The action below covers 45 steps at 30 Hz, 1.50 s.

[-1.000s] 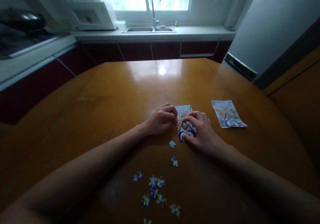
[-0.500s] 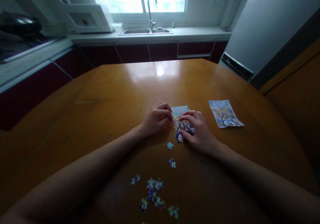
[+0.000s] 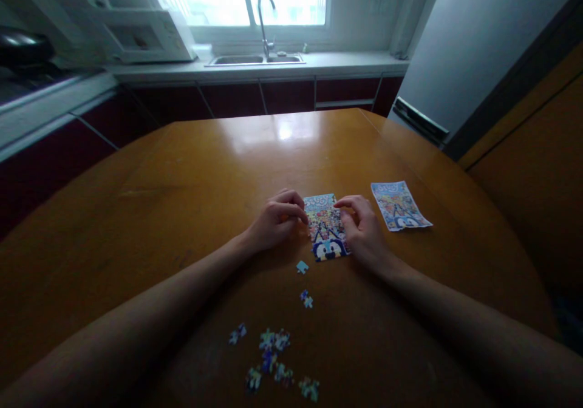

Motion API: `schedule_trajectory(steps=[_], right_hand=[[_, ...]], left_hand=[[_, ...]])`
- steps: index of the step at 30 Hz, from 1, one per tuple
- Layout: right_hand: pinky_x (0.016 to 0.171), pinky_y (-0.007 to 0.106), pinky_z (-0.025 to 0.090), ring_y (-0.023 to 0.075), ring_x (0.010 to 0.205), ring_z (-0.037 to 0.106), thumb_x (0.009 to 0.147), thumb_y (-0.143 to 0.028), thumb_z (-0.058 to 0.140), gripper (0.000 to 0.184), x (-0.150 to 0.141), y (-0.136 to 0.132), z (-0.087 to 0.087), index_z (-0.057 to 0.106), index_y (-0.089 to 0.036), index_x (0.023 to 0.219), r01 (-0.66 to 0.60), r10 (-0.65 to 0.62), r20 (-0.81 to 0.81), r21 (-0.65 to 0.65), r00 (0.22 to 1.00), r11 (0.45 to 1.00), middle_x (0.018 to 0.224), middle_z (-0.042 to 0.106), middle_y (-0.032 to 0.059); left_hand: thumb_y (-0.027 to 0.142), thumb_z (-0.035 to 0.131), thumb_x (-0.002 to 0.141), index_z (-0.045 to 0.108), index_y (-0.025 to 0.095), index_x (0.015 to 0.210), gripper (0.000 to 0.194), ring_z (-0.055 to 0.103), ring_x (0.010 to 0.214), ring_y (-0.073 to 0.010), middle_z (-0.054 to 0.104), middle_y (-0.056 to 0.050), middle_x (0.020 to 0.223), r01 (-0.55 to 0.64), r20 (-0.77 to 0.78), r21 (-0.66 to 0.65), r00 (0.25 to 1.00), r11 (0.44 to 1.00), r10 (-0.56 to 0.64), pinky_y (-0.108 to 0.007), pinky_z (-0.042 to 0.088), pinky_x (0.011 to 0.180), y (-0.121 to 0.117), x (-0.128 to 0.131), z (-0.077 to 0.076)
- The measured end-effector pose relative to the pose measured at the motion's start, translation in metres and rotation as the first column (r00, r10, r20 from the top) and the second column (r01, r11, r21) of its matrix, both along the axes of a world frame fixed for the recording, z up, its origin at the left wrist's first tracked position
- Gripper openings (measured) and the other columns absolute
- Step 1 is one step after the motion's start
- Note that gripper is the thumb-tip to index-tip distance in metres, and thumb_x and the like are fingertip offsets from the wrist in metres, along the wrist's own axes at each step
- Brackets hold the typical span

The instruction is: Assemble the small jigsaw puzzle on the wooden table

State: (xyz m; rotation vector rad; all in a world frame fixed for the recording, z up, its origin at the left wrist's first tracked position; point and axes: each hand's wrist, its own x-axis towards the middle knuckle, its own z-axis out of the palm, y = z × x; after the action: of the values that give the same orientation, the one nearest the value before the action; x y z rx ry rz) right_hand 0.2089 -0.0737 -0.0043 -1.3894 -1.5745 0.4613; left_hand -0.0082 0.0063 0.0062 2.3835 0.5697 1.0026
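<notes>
A small jigsaw puzzle [image 3: 324, 229] with a blue cartoon dog's face along its bottom lies nearly whole on the table, between my hands. My left hand [image 3: 280, 218] is closed with curled fingers at the puzzle's left edge. At the right edge, my right hand [image 3: 364, 229] has its index finger and thumb bent against the border. Just below the puzzle lies a light blue loose piece [image 3: 302, 267], and nearer to me a pair of pieces [image 3: 306, 299]. Several more loose pieces [image 3: 274, 339] are scattered at the front.
A creased picture sheet [image 3: 401, 206] with the same design lies right of my right hand. The brown wooden table [image 3: 204, 171] has a rounded edge. Beyond it stand a counter with a sink [image 3: 255, 60], a white microwave [image 3: 141, 36] and a fridge [image 3: 437, 50].
My right hand has moved off the puzzle's face to its right edge, uncovering the picture. My left hand stays at the left edge. The whole view has shifted slightly.
</notes>
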Motion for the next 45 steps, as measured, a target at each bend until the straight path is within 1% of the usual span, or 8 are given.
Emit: schedule_trajectory(steps=[3,6,22,26,29,31,37,45], right_hand=[[0.091,0.041,0.047,0.0242,0.104,0.056,0.092,-0.016,0.045,0.020,0.001,0.001,-0.001,0.063,-0.024,0.096,0.011,-0.011,-0.005,0.001,1.000,1.000,0.102,0.063,0.0077],[0.091,0.041,0.047,0.0242,0.105,0.056,0.090,-0.015,0.046,0.020,0.000,0.002,-0.002,0.063,-0.024,0.093,0.005,-0.005,-0.004,0.002,1.000,1.000,0.102,0.063,0.0079],[0.089,0.039,0.049,0.0231,0.103,0.057,0.085,-0.012,0.050,0.017,0.000,0.002,-0.002,0.063,-0.024,0.087,-0.024,0.024,-0.005,-0.018,1.000,1.000,0.101,0.065,0.0072],[0.088,0.038,0.048,0.0221,0.101,0.058,0.085,-0.010,0.048,0.021,0.001,0.003,-0.003,0.065,-0.023,0.087,-0.024,0.024,-0.046,-0.007,0.999,1.000,0.099,0.065,0.0066],[0.085,0.037,0.048,0.0217,0.097,0.059,0.083,-0.009,0.046,0.024,0.001,0.004,-0.004,0.067,-0.022,0.086,-0.010,0.010,-0.097,-0.005,0.995,1.000,0.096,0.066,0.0061],[0.080,0.036,0.047,0.0213,0.092,0.060,0.082,-0.011,0.047,0.023,0.001,0.006,-0.004,0.068,-0.021,0.084,0.004,-0.007,-0.142,-0.020,0.990,1.000,0.093,0.066,0.0061],[0.066,0.032,0.046,0.0183,0.074,0.059,0.079,-0.018,0.050,0.019,0.017,0.023,-0.008,0.069,-0.019,0.077,0.060,-0.102,-0.372,-0.123,0.922,0.991,0.078,0.067,0.0047],[0.061,0.030,0.044,0.0158,0.065,0.058,0.076,-0.016,0.048,0.020,0.026,0.029,-0.006,0.068,-0.018,0.073,-0.032,-0.023,-0.416,-0.126,0.909,0.992,0.069,0.066,0.0029]], left_hand=[[0.009,0.052,0.082,0.077,0.020,0.081,0.028,0.060,0.075,-0.0156,0.065,-0.005,0.078,0.230,-0.058,-0.086,0.970,0.969,-0.236,-0.029,0.049,0.069,-0.003,-0.002,0.006],[0.011,0.053,0.079,0.077,0.018,0.087,0.027,0.064,0.068,-0.0160,0.072,-0.007,0.075,0.415,-0.149,-0.240,0.877,0.878,-0.456,-0.028,0.051,0.064,-0.008,-0.004,0.013],[0.003,0.053,0.073,0.079,0.018,0.083,0.031,0.070,0.066,-0.0156,0.077,-0.006,0.077,0.471,-0.212,-0.504,0.744,0.724,-0.633,-0.023,0.055,0.063,-0.014,-0.001,0.025],[0.012,0.052,0.077,0.074,0.015,0.069,0.024,0.063,0.055,-0.0130,0.072,-0.005,0.064,0.382,-0.188,-0.478,0.835,0.791,-0.517,-0.021,0.047,0.054,-0.010,-0.004,0.018],[0.016,0.049,0.077,0.071,0.013,0.065,0.025,0.056,0.051,-0.0102,0.066,-0.002,0.057,0.163,-0.165,-0.354,0.958,0.921,-0.233,-0.019,0.041,0.051,-0.008,-0.002,0.011],[0.016,0.047,0.075,0.069,0.013,0.064,0.025,0.052,0.049,-0.0089,0.063,0.000,0.054,-0.046,-0.169,-0.281,0.986,0.959,-0.003,-0.019,0.038,0.051,-0.008,0.000,0.007],[0.020,0.047,0.072,0.065,0.013,0.059,0.023,0.046,0.049,-0.0091,0.056,0.001,0.050,-0.356,-0.127,-0.236,0.934,0.904,0.335,-0.020,0.034,0.050,-0.006,0.005,0.003],[0.019,0.047,0.072,0.066,0.014,0.061,0.022,0.046,0.050,-0.0094,0.057,0.001,0.051,-0.364,-0.133,-0.250,0.931,0.897,0.340,-0.021,0.033,0.051,-0.005,0.007,0.001]])
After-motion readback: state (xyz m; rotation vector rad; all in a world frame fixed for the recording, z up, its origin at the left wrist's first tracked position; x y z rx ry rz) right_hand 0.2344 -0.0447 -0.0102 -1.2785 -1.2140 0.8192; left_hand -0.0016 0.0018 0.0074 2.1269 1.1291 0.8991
